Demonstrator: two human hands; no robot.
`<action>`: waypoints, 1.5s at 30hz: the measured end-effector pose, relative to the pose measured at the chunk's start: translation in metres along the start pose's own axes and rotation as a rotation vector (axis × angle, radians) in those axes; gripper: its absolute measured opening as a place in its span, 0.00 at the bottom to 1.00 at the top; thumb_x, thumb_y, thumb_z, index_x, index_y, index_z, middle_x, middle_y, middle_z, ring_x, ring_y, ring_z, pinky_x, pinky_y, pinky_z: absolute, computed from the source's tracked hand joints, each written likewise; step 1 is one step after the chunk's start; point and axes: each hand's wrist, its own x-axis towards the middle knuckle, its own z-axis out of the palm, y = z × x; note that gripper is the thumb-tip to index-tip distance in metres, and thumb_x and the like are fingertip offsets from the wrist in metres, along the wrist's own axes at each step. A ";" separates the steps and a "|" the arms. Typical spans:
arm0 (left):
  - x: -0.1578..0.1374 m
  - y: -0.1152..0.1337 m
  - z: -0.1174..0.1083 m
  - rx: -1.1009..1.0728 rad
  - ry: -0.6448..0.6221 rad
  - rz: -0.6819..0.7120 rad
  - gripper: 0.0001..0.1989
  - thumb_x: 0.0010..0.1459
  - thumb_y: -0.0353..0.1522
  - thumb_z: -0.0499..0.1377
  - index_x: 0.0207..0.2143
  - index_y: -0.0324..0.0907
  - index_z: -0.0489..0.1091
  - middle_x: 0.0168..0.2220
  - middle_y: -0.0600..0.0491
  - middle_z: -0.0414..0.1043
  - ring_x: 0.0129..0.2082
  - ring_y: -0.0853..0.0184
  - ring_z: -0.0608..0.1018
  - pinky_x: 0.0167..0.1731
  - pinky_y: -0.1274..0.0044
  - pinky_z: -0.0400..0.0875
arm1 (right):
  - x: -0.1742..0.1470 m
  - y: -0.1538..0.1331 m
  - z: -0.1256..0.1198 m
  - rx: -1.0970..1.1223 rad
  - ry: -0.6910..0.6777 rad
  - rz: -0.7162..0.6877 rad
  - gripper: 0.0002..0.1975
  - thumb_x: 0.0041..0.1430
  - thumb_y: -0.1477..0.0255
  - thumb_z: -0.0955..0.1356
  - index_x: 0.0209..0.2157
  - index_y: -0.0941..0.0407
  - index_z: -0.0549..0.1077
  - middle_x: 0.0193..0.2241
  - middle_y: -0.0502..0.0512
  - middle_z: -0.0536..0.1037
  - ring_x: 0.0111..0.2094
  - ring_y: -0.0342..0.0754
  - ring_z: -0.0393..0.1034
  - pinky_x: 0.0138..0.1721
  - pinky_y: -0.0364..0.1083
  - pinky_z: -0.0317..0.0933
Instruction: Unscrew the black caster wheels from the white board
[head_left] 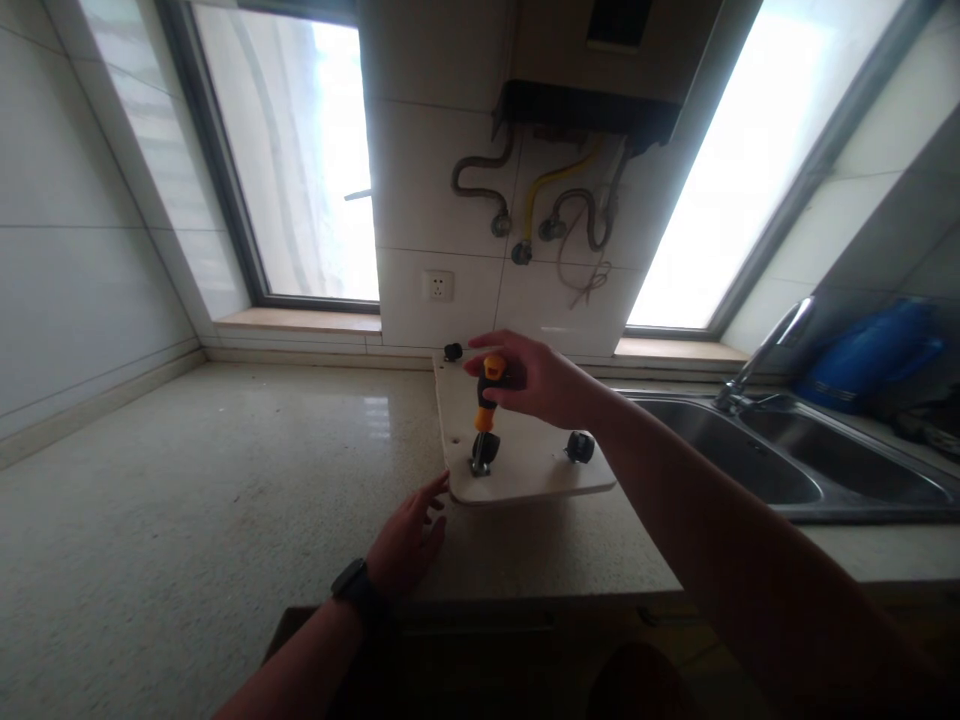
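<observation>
My right hand grips the orange and black handle of a screwdriver, which stands nearly upright. Its tip meets the metal mounting plate of a black caster wheel near the front left corner of a pale board. The board lies flat on the counter, wheels up. A second caster sits at the front right and another at the back left; any farther one is hidden behind my hand and arm. My left hand, wrist in a dark watch, rests at the board's left corner, fingers loosely apart and fingertips against the edge.
Speckled stone countertop stretches left of the board. On the right are a double steel sink with a faucet and a blue plastic container. Hoses hang below a water heater, above a wall socket.
</observation>
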 end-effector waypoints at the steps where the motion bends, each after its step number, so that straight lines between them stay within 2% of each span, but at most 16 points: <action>1: 0.000 0.000 0.000 -0.001 0.002 0.002 0.33 0.64 0.27 0.53 0.69 0.50 0.50 0.57 0.45 0.71 0.47 0.64 0.78 0.46 0.67 0.77 | 0.000 0.001 0.002 -0.042 0.041 0.013 0.24 0.56 0.72 0.72 0.55 0.53 0.70 0.49 0.57 0.79 0.48 0.49 0.75 0.48 0.50 0.70; 3: 0.000 0.000 0.000 -0.007 0.004 0.007 0.33 0.64 0.27 0.53 0.69 0.49 0.50 0.57 0.45 0.71 0.47 0.64 0.78 0.46 0.67 0.77 | 0.001 0.000 0.005 -0.236 0.163 0.047 0.16 0.58 0.66 0.72 0.48 0.54 0.74 0.42 0.56 0.80 0.41 0.49 0.75 0.45 0.50 0.68; 5: -0.001 0.000 0.000 -0.013 0.004 0.009 0.32 0.64 0.27 0.53 0.69 0.49 0.50 0.57 0.44 0.71 0.47 0.64 0.78 0.45 0.67 0.78 | 0.003 -0.003 0.008 -0.439 0.244 0.048 0.17 0.57 0.59 0.73 0.43 0.54 0.76 0.37 0.55 0.79 0.37 0.48 0.73 0.42 0.50 0.66; 7: -0.001 0.000 -0.001 -0.012 0.002 0.009 0.33 0.64 0.27 0.52 0.69 0.50 0.49 0.58 0.45 0.71 0.46 0.64 0.78 0.45 0.67 0.78 | 0.004 -0.005 0.008 -0.519 0.264 0.034 0.19 0.53 0.57 0.76 0.42 0.55 0.77 0.35 0.54 0.78 0.35 0.49 0.72 0.40 0.49 0.65; 11: -0.001 0.001 -0.001 -0.004 0.006 0.006 0.33 0.64 0.27 0.52 0.69 0.50 0.50 0.57 0.45 0.71 0.46 0.64 0.78 0.45 0.67 0.78 | 0.004 -0.005 0.005 -0.366 0.243 0.092 0.21 0.49 0.65 0.78 0.46 0.54 0.78 0.34 0.54 0.80 0.36 0.50 0.76 0.42 0.51 0.68; 15: -0.001 0.000 -0.001 -0.004 0.007 0.006 0.32 0.64 0.27 0.53 0.69 0.50 0.50 0.57 0.45 0.72 0.47 0.64 0.78 0.44 0.68 0.78 | 0.001 -0.002 0.004 -0.013 0.120 0.077 0.25 0.51 0.73 0.75 0.52 0.52 0.74 0.46 0.55 0.79 0.46 0.51 0.77 0.49 0.52 0.71; 17: -0.001 0.000 -0.001 -0.005 0.005 0.008 0.32 0.64 0.27 0.53 0.69 0.50 0.50 0.57 0.45 0.71 0.47 0.64 0.78 0.44 0.68 0.78 | 0.000 -0.002 0.004 0.060 0.065 0.043 0.25 0.52 0.75 0.73 0.53 0.52 0.72 0.51 0.55 0.78 0.50 0.50 0.75 0.52 0.52 0.70; 19: -0.001 0.000 -0.001 -0.006 0.005 0.006 0.32 0.64 0.27 0.53 0.69 0.50 0.51 0.57 0.45 0.71 0.47 0.64 0.78 0.44 0.68 0.78 | 0.000 -0.003 0.005 -0.025 0.078 0.043 0.22 0.55 0.73 0.72 0.52 0.52 0.72 0.49 0.56 0.78 0.48 0.50 0.75 0.50 0.52 0.70; 21: -0.001 0.001 -0.001 -0.008 0.004 0.000 0.32 0.64 0.27 0.53 0.69 0.51 0.51 0.57 0.45 0.71 0.47 0.64 0.78 0.44 0.68 0.78 | 0.000 -0.004 0.007 -0.214 0.155 0.059 0.17 0.58 0.66 0.72 0.48 0.54 0.74 0.42 0.55 0.79 0.41 0.49 0.75 0.44 0.51 0.69; 23: -0.001 0.001 -0.001 -0.010 0.003 -0.004 0.32 0.64 0.27 0.53 0.69 0.50 0.51 0.57 0.45 0.71 0.47 0.64 0.78 0.43 0.69 0.78 | 0.002 -0.005 0.009 -0.420 0.240 0.039 0.16 0.59 0.58 0.72 0.42 0.54 0.75 0.36 0.54 0.77 0.36 0.48 0.72 0.39 0.50 0.65; 25: -0.001 0.001 -0.001 -0.014 0.001 0.000 0.32 0.64 0.27 0.52 0.69 0.50 0.50 0.58 0.45 0.71 0.47 0.64 0.78 0.43 0.69 0.78 | 0.003 -0.006 0.010 -0.554 0.278 0.000 0.16 0.58 0.56 0.73 0.37 0.55 0.75 0.33 0.53 0.76 0.33 0.47 0.69 0.37 0.48 0.62; 28: 0.000 0.000 0.000 -0.022 0.002 0.009 0.33 0.64 0.27 0.52 0.69 0.50 0.50 0.58 0.45 0.71 0.47 0.65 0.78 0.43 0.69 0.78 | 0.004 -0.006 0.008 -0.515 0.313 0.059 0.18 0.52 0.58 0.77 0.38 0.55 0.77 0.30 0.52 0.76 0.30 0.47 0.69 0.34 0.48 0.63; 31: 0.000 -0.001 0.000 -0.022 0.011 0.007 0.33 0.64 0.27 0.53 0.69 0.51 0.50 0.58 0.46 0.71 0.47 0.65 0.78 0.43 0.69 0.78 | 0.004 -0.003 0.003 -0.352 0.314 0.147 0.20 0.48 0.65 0.79 0.42 0.56 0.78 0.34 0.54 0.80 0.34 0.48 0.74 0.38 0.49 0.67; 36: 0.000 -0.002 0.001 -0.027 0.016 0.013 0.33 0.64 0.26 0.53 0.69 0.51 0.51 0.57 0.45 0.71 0.46 0.64 0.78 0.42 0.69 0.78 | 0.001 0.002 -0.002 -0.159 0.137 0.075 0.19 0.55 0.71 0.74 0.49 0.53 0.76 0.45 0.55 0.80 0.43 0.49 0.76 0.47 0.50 0.69; 41: -0.001 -0.002 0.001 -0.017 0.015 0.009 0.33 0.65 0.27 0.53 0.69 0.52 0.49 0.58 0.45 0.70 0.47 0.64 0.78 0.42 0.69 0.78 | -0.001 -0.002 0.005 -0.426 0.238 0.104 0.17 0.62 0.60 0.70 0.48 0.54 0.74 0.39 0.56 0.79 0.37 0.49 0.74 0.40 0.49 0.65; 45: -0.002 -0.001 0.000 -0.014 0.010 0.010 0.33 0.65 0.27 0.52 0.69 0.52 0.49 0.58 0.45 0.70 0.47 0.64 0.78 0.42 0.69 0.78 | 0.000 -0.006 0.010 -0.566 0.286 0.061 0.17 0.60 0.56 0.72 0.40 0.54 0.75 0.33 0.53 0.78 0.33 0.48 0.70 0.37 0.48 0.62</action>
